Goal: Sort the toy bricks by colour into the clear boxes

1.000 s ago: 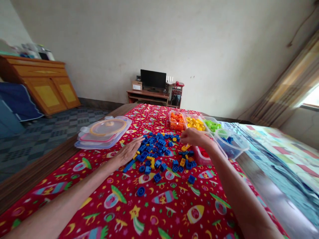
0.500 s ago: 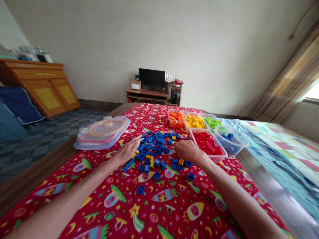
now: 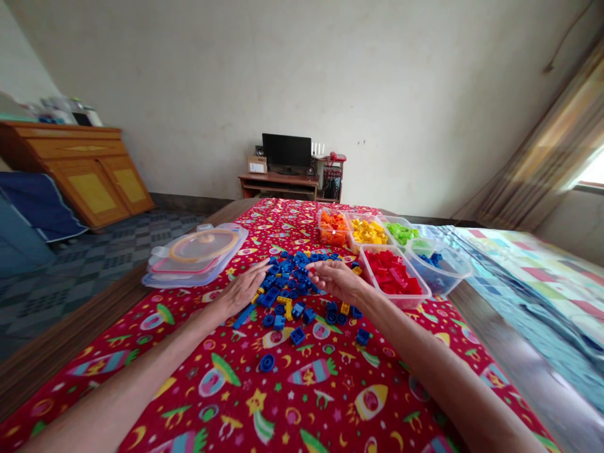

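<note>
Blue building bricks (image 3: 299, 263) lie in a loose pile on the red patterned cloth (image 3: 330, 390), with a few yellow bricks (image 3: 288, 308) among them. My left hand (image 3: 243, 289) rests along the pile's left side, its fingers stretched out flat and holding nothing. From the right, my right hand (image 3: 337, 280) reaches over the pile with fingers apart and slightly bent. Its fingertips are near the blue bricks, and I see nothing held in them. Closer to me, a round blue brick (image 3: 267, 363) lies alone.
Right of the pile stand clear tubs of red bricks (image 3: 394, 274), orange bricks (image 3: 334, 226), yellow bricks (image 3: 369, 231) and green bricks (image 3: 401, 233). A round tub (image 3: 446, 274) holds some blue bricks. Stacked plastic lids (image 3: 195, 255) lie at the left.
My right hand has moved left from beside the red tub to over the pile, and its curled fingers have opened out. My left hand stays nearly in place.
</note>
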A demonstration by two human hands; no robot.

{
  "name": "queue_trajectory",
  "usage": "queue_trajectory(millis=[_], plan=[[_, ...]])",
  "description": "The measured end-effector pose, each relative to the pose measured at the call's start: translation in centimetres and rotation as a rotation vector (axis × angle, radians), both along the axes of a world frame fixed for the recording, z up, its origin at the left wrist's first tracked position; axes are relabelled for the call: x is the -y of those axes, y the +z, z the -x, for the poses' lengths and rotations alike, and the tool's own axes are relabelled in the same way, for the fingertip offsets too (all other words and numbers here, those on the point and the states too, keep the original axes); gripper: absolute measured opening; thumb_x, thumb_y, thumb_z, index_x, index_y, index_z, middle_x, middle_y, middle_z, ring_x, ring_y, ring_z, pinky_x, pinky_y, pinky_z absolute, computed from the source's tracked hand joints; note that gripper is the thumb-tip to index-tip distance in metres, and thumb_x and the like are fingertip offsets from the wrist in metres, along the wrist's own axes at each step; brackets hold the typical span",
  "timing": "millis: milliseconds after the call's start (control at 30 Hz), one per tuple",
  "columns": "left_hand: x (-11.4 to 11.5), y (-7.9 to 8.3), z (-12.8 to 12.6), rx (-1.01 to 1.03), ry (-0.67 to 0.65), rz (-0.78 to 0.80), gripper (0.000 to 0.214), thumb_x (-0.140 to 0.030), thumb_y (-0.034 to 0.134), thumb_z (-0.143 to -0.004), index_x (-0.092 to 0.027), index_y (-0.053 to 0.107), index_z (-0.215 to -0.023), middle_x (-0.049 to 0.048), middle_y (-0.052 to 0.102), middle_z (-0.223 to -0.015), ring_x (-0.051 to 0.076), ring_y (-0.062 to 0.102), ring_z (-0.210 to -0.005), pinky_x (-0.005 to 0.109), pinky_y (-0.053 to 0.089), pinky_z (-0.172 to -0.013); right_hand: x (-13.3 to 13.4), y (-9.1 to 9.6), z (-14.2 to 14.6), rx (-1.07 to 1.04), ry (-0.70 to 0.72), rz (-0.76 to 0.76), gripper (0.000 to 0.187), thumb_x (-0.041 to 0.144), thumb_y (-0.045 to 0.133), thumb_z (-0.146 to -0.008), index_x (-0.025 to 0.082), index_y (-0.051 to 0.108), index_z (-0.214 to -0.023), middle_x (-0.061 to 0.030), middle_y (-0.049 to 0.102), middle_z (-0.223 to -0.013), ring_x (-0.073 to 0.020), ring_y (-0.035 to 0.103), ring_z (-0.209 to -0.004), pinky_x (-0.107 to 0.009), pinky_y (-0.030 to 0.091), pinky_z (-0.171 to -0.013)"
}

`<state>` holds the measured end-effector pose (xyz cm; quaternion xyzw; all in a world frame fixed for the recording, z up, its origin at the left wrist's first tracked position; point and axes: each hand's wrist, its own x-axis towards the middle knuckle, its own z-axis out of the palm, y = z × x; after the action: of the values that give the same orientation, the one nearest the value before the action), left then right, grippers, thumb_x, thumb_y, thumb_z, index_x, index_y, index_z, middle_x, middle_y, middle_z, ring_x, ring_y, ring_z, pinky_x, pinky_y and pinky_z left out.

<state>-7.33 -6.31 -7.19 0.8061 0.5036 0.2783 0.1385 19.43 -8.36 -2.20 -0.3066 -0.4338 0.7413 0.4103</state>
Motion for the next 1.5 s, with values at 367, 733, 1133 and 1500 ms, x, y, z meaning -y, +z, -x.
queue_trajectory(millis=[367, 733, 1133, 1500], plan=[[0.0, -0.2, 0.0, 0.003, -0.007, -0.015, 0.081, -0.067, 0.014, -0.09, -0.011, 0.055, -0.132, 0.0134, 0.045, -0.147, 0.026, 0.04, -0.137, 0.04, 0.027, -0.116, -0.2, -1.7, 0.9, -0.143, -0.03, 0.091, 0.026, -0.008, 0.048, -0.079, 0.006, 0.066, -0.09, -0.0119, 0.073, -0.088, -0.0161, 0.072, -0.086, -0.028, 0.055, -0.091], [0.1, 0.3, -0.2, -0.03, -0.015, 0.0, 0.084, -0.07, 0.012, -0.089, -0.011, 0.056, -0.131, 0.013, 0.045, -0.147, 0.026, 0.041, -0.136, 0.039, 0.028, -0.116, 0.2, -1.6, 1.0, -0.187, -0.025, 0.042, 0.033, -0.008, 0.049, -0.074, 0.008, 0.065, -0.1, -0.0115, 0.072, -0.096, -0.0185, 0.07, -0.093, -0.036, 0.05, -0.099], [0.0, -0.1, 0.1, -0.037, 0.004, -0.006, 0.083, -0.068, 0.013, -0.09, -0.01, 0.054, -0.133, 0.0137, 0.045, -0.147, 0.026, 0.04, -0.136, 0.039, 0.027, -0.116, 0.3, 0.5, 0.3, -0.104, -0.065, 0.02, 0.025, -0.006, 0.053, -0.073, 0.009, 0.065, -0.089, -0.0096, 0.074, -0.088, -0.0177, 0.072, -0.087, -0.035, 0.05, -0.1], [-0.8, -0.9, 0.5, -0.015, -0.011, -0.032, 0.086, -0.07, 0.013, -0.089, -0.009, 0.057, -0.13, 0.0137, 0.044, -0.147, 0.027, 0.042, -0.135, 0.038, 0.031, -0.114, -1.0, 7.2, -12.6, 0.649, -0.513, -0.321, 0.007, 0.016, 0.069, -0.075, 0.009, 0.071, -0.077, -0.0073, 0.072, -0.067, -0.0144, 0.069, -0.062, -0.026, 0.058, -0.067]])
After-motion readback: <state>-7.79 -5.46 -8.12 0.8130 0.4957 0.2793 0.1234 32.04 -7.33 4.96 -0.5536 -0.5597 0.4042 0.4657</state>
